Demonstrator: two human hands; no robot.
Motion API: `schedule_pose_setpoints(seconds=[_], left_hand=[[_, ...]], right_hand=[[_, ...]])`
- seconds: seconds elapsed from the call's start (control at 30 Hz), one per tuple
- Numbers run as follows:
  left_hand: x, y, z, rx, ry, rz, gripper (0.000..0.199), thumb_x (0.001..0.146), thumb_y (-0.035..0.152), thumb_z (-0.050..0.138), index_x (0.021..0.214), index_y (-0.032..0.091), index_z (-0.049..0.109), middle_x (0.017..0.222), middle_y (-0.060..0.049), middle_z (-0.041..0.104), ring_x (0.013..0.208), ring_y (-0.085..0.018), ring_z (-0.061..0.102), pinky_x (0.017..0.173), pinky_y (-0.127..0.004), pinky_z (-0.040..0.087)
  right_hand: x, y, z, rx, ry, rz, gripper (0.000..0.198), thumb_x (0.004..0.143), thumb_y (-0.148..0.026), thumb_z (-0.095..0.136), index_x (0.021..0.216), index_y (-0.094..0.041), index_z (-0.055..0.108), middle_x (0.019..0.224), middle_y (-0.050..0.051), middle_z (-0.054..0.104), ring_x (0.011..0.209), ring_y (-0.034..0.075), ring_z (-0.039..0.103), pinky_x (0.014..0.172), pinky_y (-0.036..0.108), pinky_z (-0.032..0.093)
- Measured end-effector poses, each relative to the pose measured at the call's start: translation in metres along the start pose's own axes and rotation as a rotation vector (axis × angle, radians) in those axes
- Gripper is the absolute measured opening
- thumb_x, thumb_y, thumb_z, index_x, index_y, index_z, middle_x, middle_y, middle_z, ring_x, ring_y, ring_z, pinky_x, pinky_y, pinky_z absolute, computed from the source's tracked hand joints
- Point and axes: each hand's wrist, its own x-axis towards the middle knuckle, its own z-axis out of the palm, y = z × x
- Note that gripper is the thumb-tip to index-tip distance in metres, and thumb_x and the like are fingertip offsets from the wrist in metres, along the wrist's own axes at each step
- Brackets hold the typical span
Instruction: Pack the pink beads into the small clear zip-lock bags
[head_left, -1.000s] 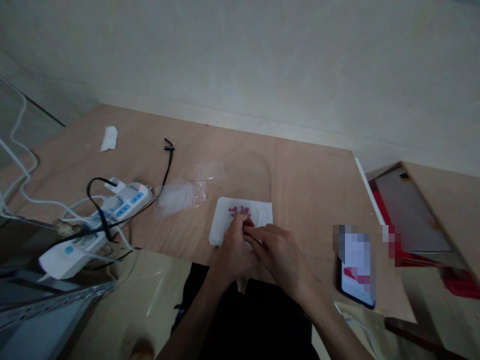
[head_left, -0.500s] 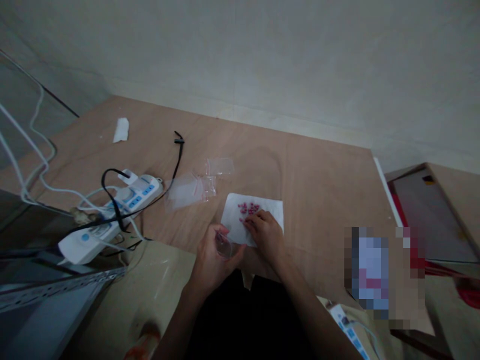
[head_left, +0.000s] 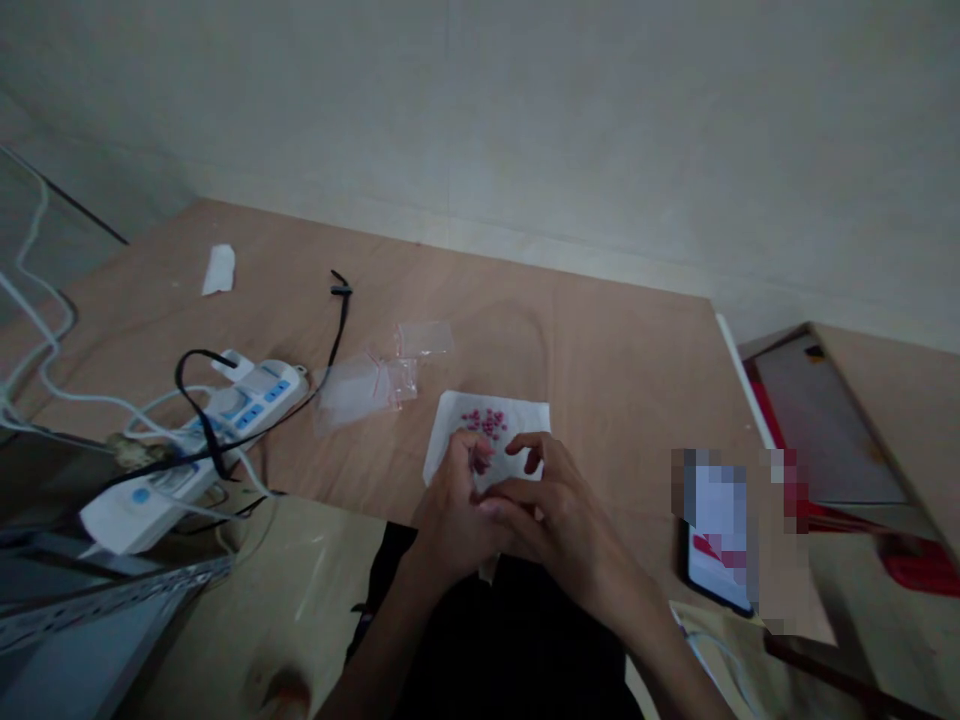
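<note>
My left hand (head_left: 454, 500) is closed around a small clear plastic bag (head_left: 475, 460), mostly hidden by the fingers. My right hand (head_left: 559, 510) is curled against my left hand, with some fingertips at the left thumb and one bent finger raised apart. Whatever its fingertips hold is too small or hidden to make out. Just beyond both hands, a white paper sheet (head_left: 534, 415) lies on the table, carrying several small red beads (head_left: 489, 422) in a loose cluster.
Flat clear zip bags (head_left: 356, 388) lie left of the sheet. Farther left is a white power strip (head_left: 262, 395) with tangled cables and a black cord (head_left: 339, 330). A scrap of white paper (head_left: 219, 270) lies at the back. A phone (head_left: 716, 575) is at the right edge.
My right hand has left the beads on the sheet and drawn back to my left hand. The left hand has turned, so less of the clear bag shows. The view has shifted slightly.
</note>
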Motion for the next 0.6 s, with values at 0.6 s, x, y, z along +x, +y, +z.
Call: schedule_pose_setpoints(seconds=[0.6], left_hand=[[0.012, 0.030, -0.003, -0.414, -0.058, -0.235, 0.023, 0.074, 0.030, 0.071, 0.092, 0.018, 0.062, 0.073, -0.001, 0.067, 0.071, -0.015, 0.065, 0.069, -0.026, 0.052]], right_hand=[[-0.017, 0.040, -0.040, 0.596, 0.190, 0.231, 0.041, 0.080, -0.025, 0.068, 0.119, -0.021, 0.056, 0.077, 0.001, 0.076, 0.076, 0.018, 0.073, 0.073, 0.030, 0.058]])
